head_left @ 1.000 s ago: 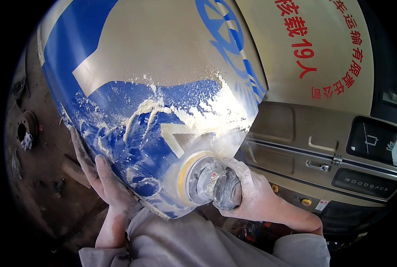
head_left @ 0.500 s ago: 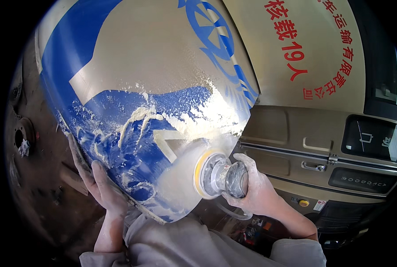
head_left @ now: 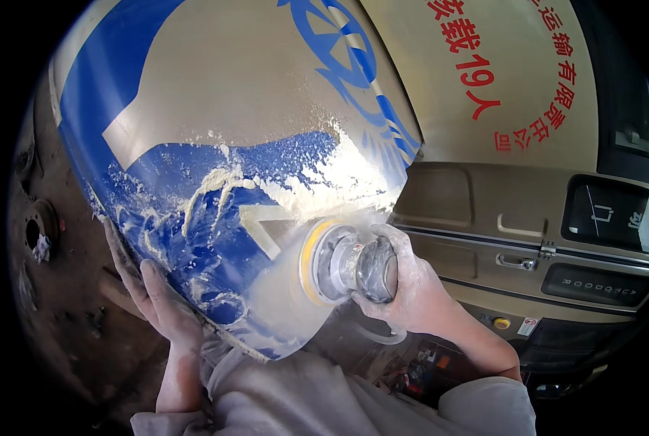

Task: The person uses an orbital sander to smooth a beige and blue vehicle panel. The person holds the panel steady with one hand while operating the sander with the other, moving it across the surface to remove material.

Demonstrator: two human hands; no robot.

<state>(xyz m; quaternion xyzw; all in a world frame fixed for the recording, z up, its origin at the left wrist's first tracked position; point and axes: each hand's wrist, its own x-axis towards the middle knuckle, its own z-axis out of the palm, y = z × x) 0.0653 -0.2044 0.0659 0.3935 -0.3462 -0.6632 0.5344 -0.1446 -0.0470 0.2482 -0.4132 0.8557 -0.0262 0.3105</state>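
Observation:
My right hand [head_left: 404,280] is wrapped round the grey head of a round power sander [head_left: 361,269]. The sander's yellow-edged pad [head_left: 311,261] meets the lower right part of a curved blue and beige vehicle panel [head_left: 223,80]. Pale powder [head_left: 339,189] lies thick on the panel just above the tool, and thinner smears run leftward over the blue paint. Against the panel's lower left edge rests my left hand [head_left: 157,301], fingers stretched along the edge and thumb apart. Both hands are dusted pale. A hose [head_left: 379,334] hangs below the sander.
To the right stands a beige vehicle body with red lettering [head_left: 473,73], a door handle [head_left: 515,261] and a yellow round button [head_left: 501,323]. On the dark floor at left lie a wheel rim [head_left: 42,224] and a board [head_left: 125,291]. Small items [head_left: 422,370] lie below the hose.
The sander and my right hand have moved slightly up and left, a little upward across the panel. The whole view has shifted a bit. My left hand stays at the edge.

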